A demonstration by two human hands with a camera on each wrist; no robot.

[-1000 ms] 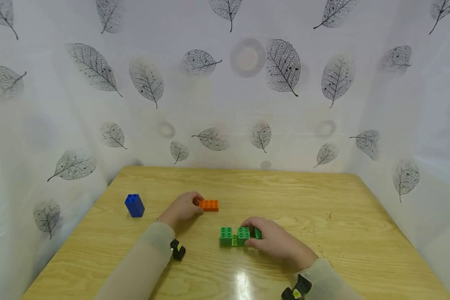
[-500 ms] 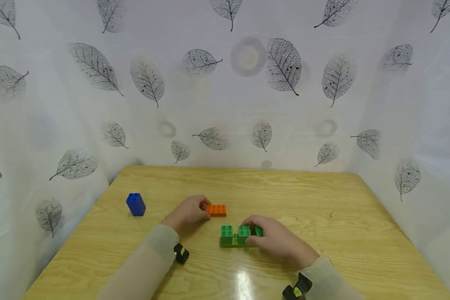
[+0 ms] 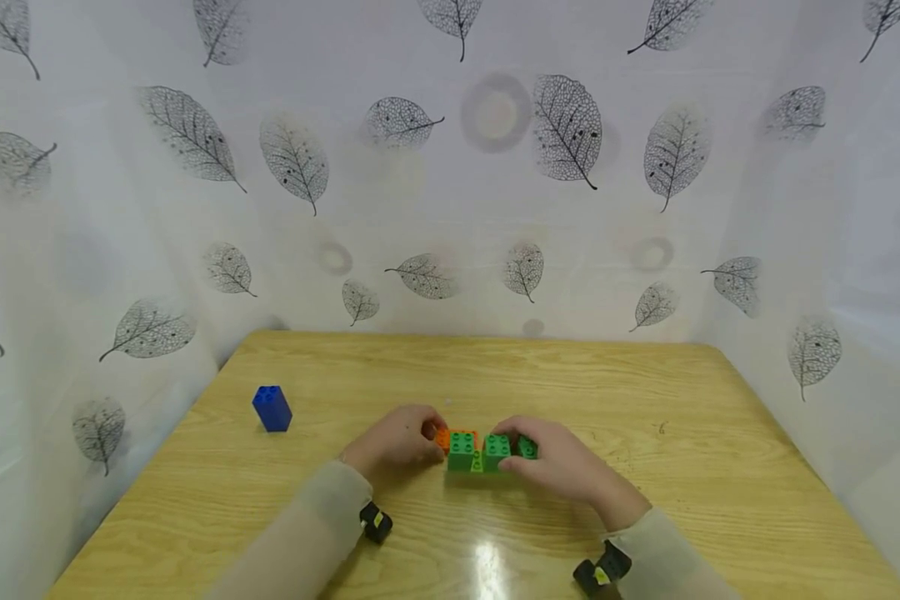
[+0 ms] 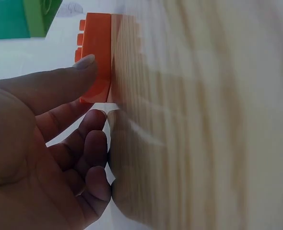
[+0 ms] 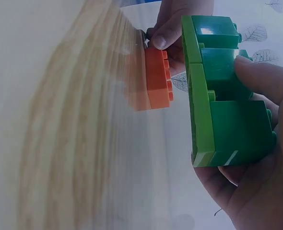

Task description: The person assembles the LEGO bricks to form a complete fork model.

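An orange toy brick [image 4: 97, 52] with studs on top lies flat on the wooden table, pinched at its end by the thumb and fingers of my left hand [image 3: 399, 439]. My right hand [image 3: 566, 467] grips a joined block of green bricks [image 5: 240, 129]: three dark green bricks on a light green base. In the right wrist view this block hangs above the table, apart from the orange brick. From the head view it partly covers the orange brick behind it.
A tall blue brick [image 3: 272, 410] stands upright toward the left side of the table [image 3: 607, 383]. A white curtain [image 3: 435, 200] with a leaf print surrounds the back and sides.
My left hand has slid the orange brick right and toward me. My right hand has raised the green block from the table and moved it slightly rightward. The blue brick stays put.
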